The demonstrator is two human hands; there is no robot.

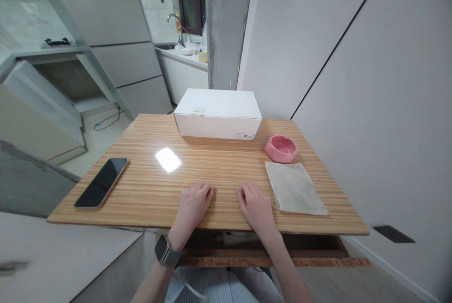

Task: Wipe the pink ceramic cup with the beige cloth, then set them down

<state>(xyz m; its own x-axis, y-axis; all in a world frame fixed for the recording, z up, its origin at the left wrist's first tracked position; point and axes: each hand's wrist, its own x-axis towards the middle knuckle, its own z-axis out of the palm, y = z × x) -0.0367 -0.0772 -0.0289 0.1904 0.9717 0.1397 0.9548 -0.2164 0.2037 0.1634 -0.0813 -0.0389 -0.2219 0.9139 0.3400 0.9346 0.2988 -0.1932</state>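
My left hand point(193, 205) and my right hand point(254, 205) lie side by side, palms down, on the near edge of a wooden table point(148, 190). The fingers of both are curled loosely against the wood and hold nothing. A watch sits on my left wrist. A folded grey cloth point(294, 187) lies just right of my right hand. Behind the cloth stands a small pink dish point(280, 148). A closed white box point(218, 113) rests at the table's far edge, ahead of both hands. A black phone point(101, 183) lies face up at the near left.
A white wall runs close along the table's right side. Behind the table stand a concrete pillar point(226, 25), a counter with a sink and tap point(176, 27), and grey cabinets on the left. A bright light reflection point(168, 159) shows on the wood.
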